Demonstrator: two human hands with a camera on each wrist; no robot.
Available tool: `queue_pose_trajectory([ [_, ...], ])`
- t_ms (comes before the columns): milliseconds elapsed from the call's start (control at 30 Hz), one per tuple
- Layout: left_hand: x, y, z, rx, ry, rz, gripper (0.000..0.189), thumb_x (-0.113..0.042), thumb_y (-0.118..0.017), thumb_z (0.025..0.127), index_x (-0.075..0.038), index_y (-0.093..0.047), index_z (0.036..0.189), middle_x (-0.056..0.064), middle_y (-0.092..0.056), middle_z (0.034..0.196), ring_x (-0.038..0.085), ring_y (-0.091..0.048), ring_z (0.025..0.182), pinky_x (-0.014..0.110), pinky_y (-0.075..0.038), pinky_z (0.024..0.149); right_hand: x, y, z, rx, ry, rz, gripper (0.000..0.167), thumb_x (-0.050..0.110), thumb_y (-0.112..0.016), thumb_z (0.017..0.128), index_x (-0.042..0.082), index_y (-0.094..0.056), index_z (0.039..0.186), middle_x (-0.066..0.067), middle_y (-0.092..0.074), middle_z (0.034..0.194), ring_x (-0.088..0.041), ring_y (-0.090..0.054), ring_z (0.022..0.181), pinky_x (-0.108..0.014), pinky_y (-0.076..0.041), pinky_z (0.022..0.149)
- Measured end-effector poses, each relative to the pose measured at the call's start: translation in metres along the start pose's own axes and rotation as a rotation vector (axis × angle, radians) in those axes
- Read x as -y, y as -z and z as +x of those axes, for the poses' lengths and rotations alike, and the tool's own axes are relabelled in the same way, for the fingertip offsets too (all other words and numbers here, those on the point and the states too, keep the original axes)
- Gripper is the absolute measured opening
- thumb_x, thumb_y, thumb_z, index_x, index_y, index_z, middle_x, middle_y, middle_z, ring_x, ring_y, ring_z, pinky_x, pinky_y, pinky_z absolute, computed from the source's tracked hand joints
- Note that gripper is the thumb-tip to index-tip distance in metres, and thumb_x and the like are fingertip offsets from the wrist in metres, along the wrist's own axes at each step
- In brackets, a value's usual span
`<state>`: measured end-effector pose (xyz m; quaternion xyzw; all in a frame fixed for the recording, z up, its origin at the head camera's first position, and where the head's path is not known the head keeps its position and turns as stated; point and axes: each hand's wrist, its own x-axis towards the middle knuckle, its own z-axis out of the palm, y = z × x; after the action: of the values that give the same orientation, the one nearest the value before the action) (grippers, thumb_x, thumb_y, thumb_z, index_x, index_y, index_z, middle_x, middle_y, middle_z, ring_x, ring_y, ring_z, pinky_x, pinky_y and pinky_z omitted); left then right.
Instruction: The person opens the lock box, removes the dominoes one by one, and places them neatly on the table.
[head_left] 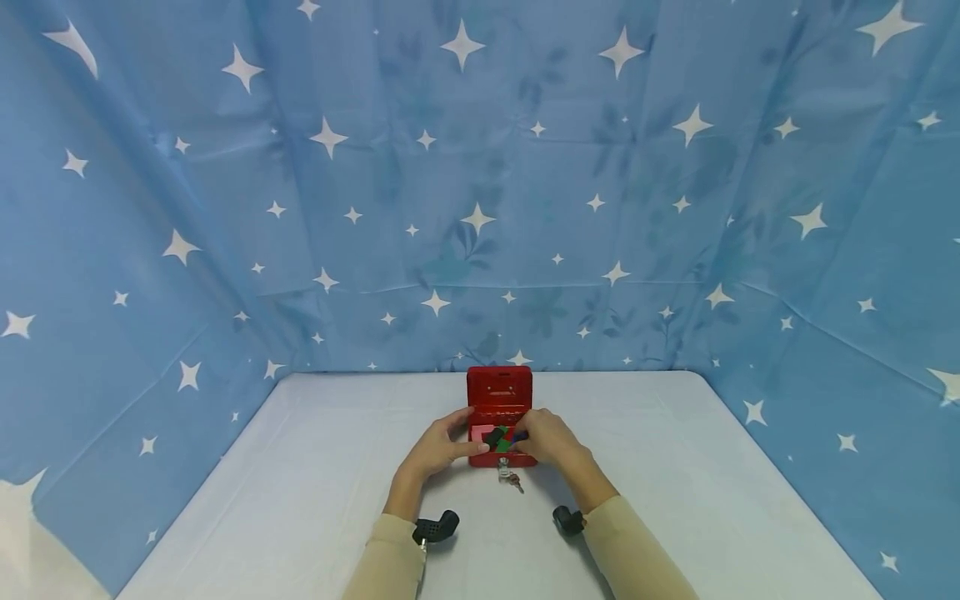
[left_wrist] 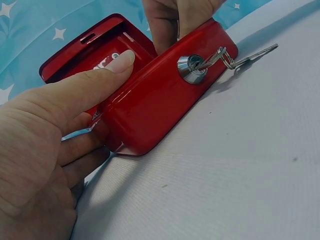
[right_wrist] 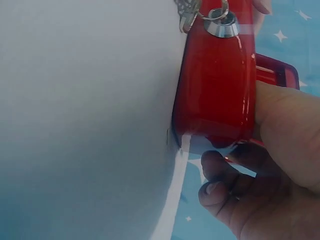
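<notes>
A small red cash box stands on the table with its lid raised at the back. My left hand holds the box at its left side; the thumb lies over the rim and the other fingers are against the outer wall. At the right end my right hand reaches in, beside a dark blue item. Its fingertips are hidden, so I cannot tell whether they pinch anything. Also inside are a pink piece, a black item and green pieces.
A key sits in the round silver lock on the box front, and another key hangs from its ring. The white table meets a blue starred curtain behind. Black wrist cameras sit at both cuffs.
</notes>
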<state>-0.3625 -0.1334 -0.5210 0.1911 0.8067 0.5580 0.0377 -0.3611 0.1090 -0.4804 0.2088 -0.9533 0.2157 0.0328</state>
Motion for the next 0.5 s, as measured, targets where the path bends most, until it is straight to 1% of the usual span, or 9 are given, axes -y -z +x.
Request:
queue_pose_trajectory([
  [67, 0.0006, -0.0001, 0.0001, -0.005, -0.007, 0.001, 0.081, -0.030, -0.085, 0.086, -0.009, -0.048, 0.155, 0.013, -0.051, 0.158, 0.039, -0.042, 0.150, 0.066, -0.032, 0.121, 0.0003, -0.0009, 0.0028, -0.004, 0.000, -0.029, 0.018, 0.022, -0.089, 0.082, 0.008, -0.083, 0.092, 0.002, -0.076, 0.080, -0.014, -0.061, 0.075, -0.036, -0.056, 0.072],
  [133, 0.0012, -0.0001, 0.0001, -0.007, -0.007, 0.010, 0.081, -0.031, -0.085, 0.086, -0.010, -0.048, 0.155, 0.013, -0.051, 0.158, 0.039, -0.042, 0.150, 0.066, -0.033, 0.121, -0.0001, -0.0027, 0.0050, -0.002, -0.018, -0.046, 0.020, 0.023, -0.090, 0.081, 0.009, -0.084, 0.093, 0.003, -0.075, 0.080, -0.013, -0.059, 0.075, -0.035, -0.055, 0.071],
  [267, 0.0013, -0.0002, -0.0002, -0.004, 0.000, 0.033, 0.082, -0.034, -0.084, 0.087, -0.010, -0.048, 0.156, 0.011, -0.051, 0.158, 0.037, -0.042, 0.150, 0.064, -0.034, 0.121, -0.0019, -0.0057, 0.0074, 0.007, -0.036, -0.055, 0.021, 0.023, -0.090, 0.081, 0.010, -0.084, 0.097, 0.001, -0.076, 0.086, -0.014, -0.061, 0.079, -0.038, -0.058, 0.077],
  [400, -0.0004, 0.0000, -0.0007, 0.001, -0.006, 0.039, 0.083, -0.035, -0.084, 0.087, -0.010, -0.047, 0.156, 0.012, -0.051, 0.158, 0.038, -0.043, 0.150, 0.064, -0.035, 0.120, -0.0034, -0.0062, 0.0068, 0.009, -0.024, -0.042, 0.021, 0.022, -0.088, 0.083, 0.010, -0.084, 0.099, -0.002, -0.078, 0.090, -0.016, -0.065, 0.082, -0.041, -0.059, 0.081],
  [500, -0.0009, -0.0002, -0.0005, 0.002, 0.003, 0.041, 0.084, -0.036, -0.085, 0.086, -0.011, -0.047, 0.157, 0.011, -0.051, 0.159, 0.037, -0.043, 0.150, 0.063, -0.035, 0.121, -0.0041, -0.0059, 0.0050, 0.008, -0.032, -0.024, 0.021, 0.022, -0.087, 0.084, 0.011, -0.084, 0.102, -0.003, -0.079, 0.094, -0.017, -0.067, 0.085, -0.043, -0.060, 0.084],
])
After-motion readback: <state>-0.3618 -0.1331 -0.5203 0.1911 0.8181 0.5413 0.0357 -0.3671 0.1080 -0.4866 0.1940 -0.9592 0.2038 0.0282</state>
